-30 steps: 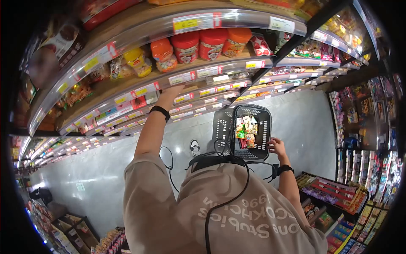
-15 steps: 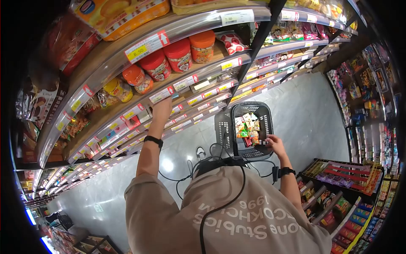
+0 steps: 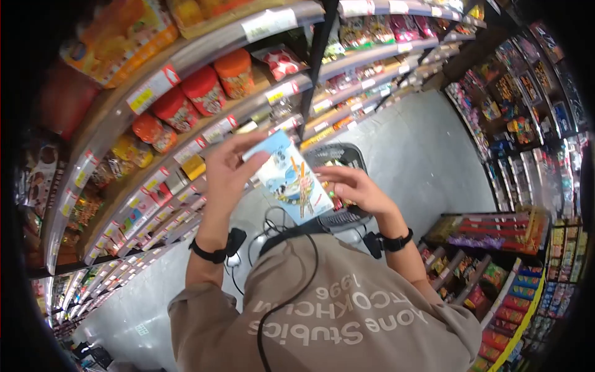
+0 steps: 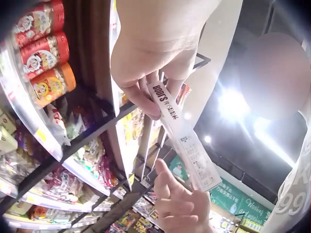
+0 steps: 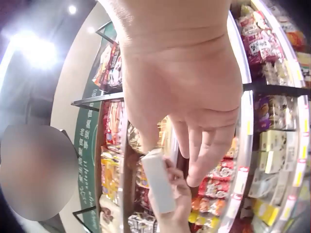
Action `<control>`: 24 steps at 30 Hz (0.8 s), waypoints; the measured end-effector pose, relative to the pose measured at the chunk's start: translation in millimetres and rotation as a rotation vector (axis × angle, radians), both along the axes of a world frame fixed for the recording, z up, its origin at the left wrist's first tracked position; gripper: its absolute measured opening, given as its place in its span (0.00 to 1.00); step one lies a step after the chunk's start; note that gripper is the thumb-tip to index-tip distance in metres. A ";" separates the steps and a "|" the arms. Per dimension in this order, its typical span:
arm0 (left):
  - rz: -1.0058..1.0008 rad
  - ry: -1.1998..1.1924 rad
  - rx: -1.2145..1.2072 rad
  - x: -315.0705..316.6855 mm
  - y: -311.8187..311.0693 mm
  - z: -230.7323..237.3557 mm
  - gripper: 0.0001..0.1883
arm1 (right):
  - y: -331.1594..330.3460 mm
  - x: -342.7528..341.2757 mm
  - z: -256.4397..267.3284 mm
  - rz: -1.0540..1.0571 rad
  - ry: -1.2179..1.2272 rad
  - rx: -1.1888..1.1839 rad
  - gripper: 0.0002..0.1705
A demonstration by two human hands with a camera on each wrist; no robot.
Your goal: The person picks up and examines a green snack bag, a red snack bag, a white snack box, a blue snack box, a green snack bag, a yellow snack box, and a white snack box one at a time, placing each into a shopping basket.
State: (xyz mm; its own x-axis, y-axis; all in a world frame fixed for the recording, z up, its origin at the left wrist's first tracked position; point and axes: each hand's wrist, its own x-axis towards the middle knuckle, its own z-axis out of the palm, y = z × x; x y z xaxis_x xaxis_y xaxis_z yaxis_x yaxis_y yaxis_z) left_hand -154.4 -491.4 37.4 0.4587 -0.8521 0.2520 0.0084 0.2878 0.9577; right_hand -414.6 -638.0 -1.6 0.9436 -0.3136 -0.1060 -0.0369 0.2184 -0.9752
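Note:
A flat light-blue snack box [image 3: 291, 180], with stick-shaped snacks pictured on its front, is in my left hand [image 3: 229, 167] in front of my chest. My left thumb lies on its face and the fingers are behind it. The left wrist view shows its white narrow side [image 4: 187, 141], printed BODI'S. My right hand [image 3: 353, 186] is at the box's other end. In the right wrist view its thumb is right at the box's end, and its other fingers extend loosely, apart from the box.
Behind the box, a dark shopping basket [image 3: 356, 155] holds several snack packs. Shelves at left carry red-lidded jars [image 3: 203, 90] and a red-and-white bag [image 3: 282, 62]. A low rack of snacks [image 3: 489, 239] stands at right. A black cable [image 3: 313, 260] runs down my shirt.
My left hand has come out from the shelf with the box and drawn it back to my chest. My right hand has moved left and up from the basket's side to the box.

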 end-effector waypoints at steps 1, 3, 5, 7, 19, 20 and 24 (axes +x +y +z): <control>-0.050 0.024 -0.018 -8.9 -6.8 4.7 0.15 | 4.9 -0.3 4.2 0.016 -0.046 0.071 0.27; -0.111 0.023 -0.013 -22.1 -19.2 13.1 0.16 | 10.6 -7.5 17.2 0.048 -0.062 0.123 0.27; -0.144 0.010 0.012 -30.1 -25.4 17.7 0.18 | 15.4 -9.9 31.9 0.082 -0.024 0.099 0.26; -0.127 0.143 0.036 -37.7 -27.4 15.1 0.21 | 22.6 -13.9 31.8 -0.008 -0.036 0.153 0.26; -0.373 0.320 0.078 -89.0 11.7 10.1 0.45 | 43.1 -33.7 45.0 -0.248 -0.215 0.243 0.29; -0.385 0.291 0.082 -90.8 9.8 12.9 0.45 | 42.4 -35.2 45.0 -0.244 -0.222 0.248 0.29; -0.416 0.218 0.144 -90.7 8.5 20.3 0.45 | 42.0 -38.1 50.5 -0.270 -0.220 0.216 0.27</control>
